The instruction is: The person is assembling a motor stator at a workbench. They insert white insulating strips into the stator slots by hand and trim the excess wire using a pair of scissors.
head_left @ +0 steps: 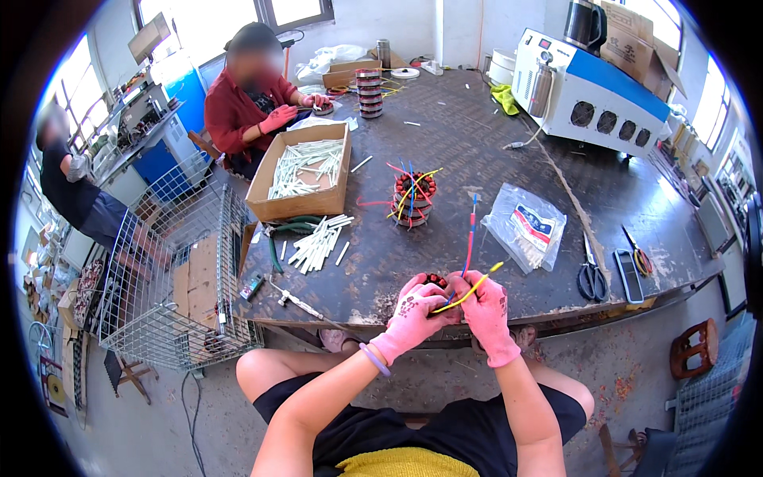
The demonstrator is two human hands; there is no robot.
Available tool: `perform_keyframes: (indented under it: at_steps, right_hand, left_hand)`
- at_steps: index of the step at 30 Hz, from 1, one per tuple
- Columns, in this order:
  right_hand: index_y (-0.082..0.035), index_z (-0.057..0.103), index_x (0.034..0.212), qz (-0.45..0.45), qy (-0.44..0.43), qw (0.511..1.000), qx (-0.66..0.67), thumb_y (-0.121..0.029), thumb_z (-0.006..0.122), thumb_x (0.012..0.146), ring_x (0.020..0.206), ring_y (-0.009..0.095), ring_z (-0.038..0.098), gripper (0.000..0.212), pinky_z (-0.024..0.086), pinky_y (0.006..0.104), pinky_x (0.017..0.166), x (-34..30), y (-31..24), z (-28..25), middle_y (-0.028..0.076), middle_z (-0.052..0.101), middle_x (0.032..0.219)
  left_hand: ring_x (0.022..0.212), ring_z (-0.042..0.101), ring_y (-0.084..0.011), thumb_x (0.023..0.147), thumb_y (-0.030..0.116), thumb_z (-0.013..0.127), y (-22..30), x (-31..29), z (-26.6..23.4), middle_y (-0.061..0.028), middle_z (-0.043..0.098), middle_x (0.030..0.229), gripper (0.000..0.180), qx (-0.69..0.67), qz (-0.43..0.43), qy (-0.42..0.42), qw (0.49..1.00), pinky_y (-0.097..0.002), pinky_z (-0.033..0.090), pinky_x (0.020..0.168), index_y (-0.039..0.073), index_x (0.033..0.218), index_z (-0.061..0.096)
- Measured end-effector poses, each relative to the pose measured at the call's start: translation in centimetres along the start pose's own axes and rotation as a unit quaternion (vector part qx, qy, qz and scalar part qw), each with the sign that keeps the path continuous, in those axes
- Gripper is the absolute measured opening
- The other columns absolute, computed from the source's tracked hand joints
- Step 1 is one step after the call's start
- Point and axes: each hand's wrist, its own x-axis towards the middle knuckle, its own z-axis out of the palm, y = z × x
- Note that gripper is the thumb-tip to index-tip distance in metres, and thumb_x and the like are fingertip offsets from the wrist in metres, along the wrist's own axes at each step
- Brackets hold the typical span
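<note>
Both of my hands wear pink gloves and meet at the table's near edge. My left hand point(415, 316) is closed round a small motor stator point(435, 280) with a dark core and red windings, mostly hidden by the fingers. On its right side my right hand point(486, 312) pinches the lead wires. A yellow lead point(479, 285) sticks out to the upper right, and a red-and-blue lead point(470, 242) points up. Beyond my hands stands a stack of similar stators point(412, 208) with red, blue and yellow leads crossing its top.
White sleeve tubes lie in a loose pile point(319, 245) and fill a cardboard box point(298, 208). Nearby are green-handled pliers point(296, 226) and a torch-like tool point(296, 300). To the right lie a plastic bag point(524, 226), scissors point(591, 280) and a phone point(628, 277). A co-worker point(250, 103) sits far left.
</note>
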Motion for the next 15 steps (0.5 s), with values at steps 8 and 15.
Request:
perform_keyframes:
  at_steps: [8, 15]
  right_hand:
    - [0.003, 0.07, 0.101, -0.023, 0.045, 0.999, 0.013, -0.01, 0.063, 0.095, 0.067, 0.01, 0.062, 0.015, 0.05, 0.0264, 0.062, 0.1, 0.9, 0.1, 0.008, 0.068, 0.076]
    - [0.003, 0.07, 0.102, -0.026, 0.03, 0.998, 0.056, -0.009, 0.062, 0.096, 0.073, 0.009, 0.066, 0.016, 0.054, 0.0258, 0.066, -0.1, 1.2, 0.0, 0.007, 0.07, 0.08]
  left_hand:
    - [0.103, 0.064, -0.0247, 0.083, 0.028, 0.076, 0.3, 0.0, 0.5, -0.0028, 0.069, 0.095, 0.019, 0.02, 0.006, 0.042, 0.999, -0.0455, 0.036, 0.112, 0.013, 0.094, 0.072]
    - [0.107, 0.063, -0.028, 0.083, 0.019, 0.075, -0.6, -0.4, 1.4, -0.0045, 0.069, 0.097, 0.018, 0.041, 0.042, 0.068, 0.996, -0.0455, 0.039, 0.109, 0.011, 0.098, 0.07]
